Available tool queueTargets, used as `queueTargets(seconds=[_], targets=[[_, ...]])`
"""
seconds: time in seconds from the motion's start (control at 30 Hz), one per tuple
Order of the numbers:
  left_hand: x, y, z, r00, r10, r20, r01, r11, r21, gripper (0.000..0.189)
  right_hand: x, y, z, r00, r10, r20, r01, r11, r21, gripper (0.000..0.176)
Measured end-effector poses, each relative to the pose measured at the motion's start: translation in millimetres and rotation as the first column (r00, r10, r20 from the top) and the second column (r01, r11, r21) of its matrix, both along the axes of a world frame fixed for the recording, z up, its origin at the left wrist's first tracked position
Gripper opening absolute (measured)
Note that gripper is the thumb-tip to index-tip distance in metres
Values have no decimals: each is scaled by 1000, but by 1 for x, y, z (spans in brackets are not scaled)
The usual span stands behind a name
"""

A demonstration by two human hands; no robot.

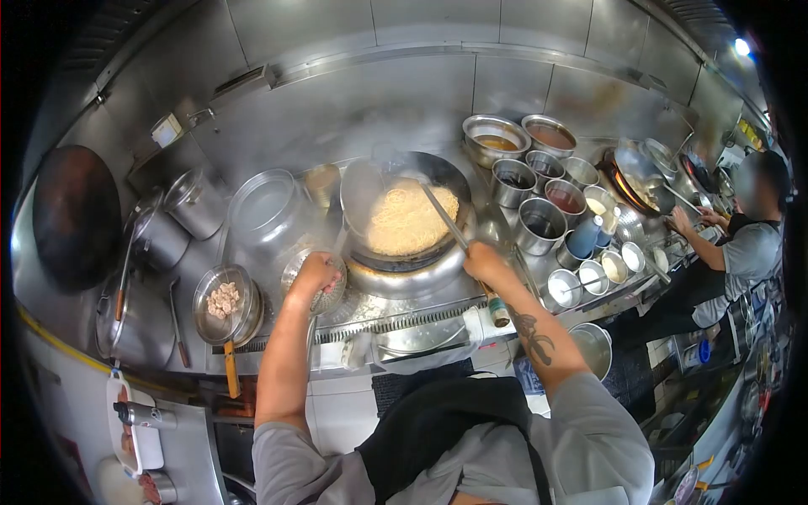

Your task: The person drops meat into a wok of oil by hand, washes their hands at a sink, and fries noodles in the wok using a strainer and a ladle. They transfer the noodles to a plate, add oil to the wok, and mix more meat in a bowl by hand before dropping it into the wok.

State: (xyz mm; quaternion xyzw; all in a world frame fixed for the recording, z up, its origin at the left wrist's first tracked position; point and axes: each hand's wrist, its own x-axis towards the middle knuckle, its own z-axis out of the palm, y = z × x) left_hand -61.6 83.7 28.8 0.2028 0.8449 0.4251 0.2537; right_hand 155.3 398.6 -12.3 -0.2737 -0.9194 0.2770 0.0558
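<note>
Noodles (412,220) in wok (454,178). Right hand (488,265), wok's 4 o'clock: fingers round long utensil (444,217), likely away from heat. Left hand (316,274), 8 o'clock: fingers curled, cannot tell hold.

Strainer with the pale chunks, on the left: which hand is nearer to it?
Left. The left hand is just to the strainer's right; the right hand is much farther off, by the wok's near right side, gripping a long handle.
</note>
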Motion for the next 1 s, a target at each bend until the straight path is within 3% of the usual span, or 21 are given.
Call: queueTargets(seconds=[0.13,0.23,0.37,0.47,0.57,0.63,0.77,1.0], targets=[[-13,-4,-5,995,-1,-102,-13,990,-141,36,-5,-4,-16,998,70,5,-70,996,55,21],[-20,-10,-6,997,36,-67,-43,995,-94,39,-2,-9,-14,992,127,20,-128,990,56,21],[-33,-25,-8,981,-137,-140,121,985,-122,39,13,-15,0,981,191,-25,-191,981,33,21],[-33,-28,6,974,-188,-127,159,965,-208,37,35,-11,31,984,180,-20,-179,952,-247,22],[-24,-25,18,973,-190,-130,157,961,-229,33,45,-2,32,991,129,-43,-135,970,-204,20],[-12,-15,33,972,-192,-136,147,946,-290,28,48,-3,37,994,96,-52,-98,994,-42,22],[-17,-9,21,981,-178,-75,166,976,-140,29,49,11,21,998,2,-70,7,991,131,27],[-17,5,19,983,-183,-5,180,973,-143,32,37,13,6,999,-34,1,34,998,49,27]])
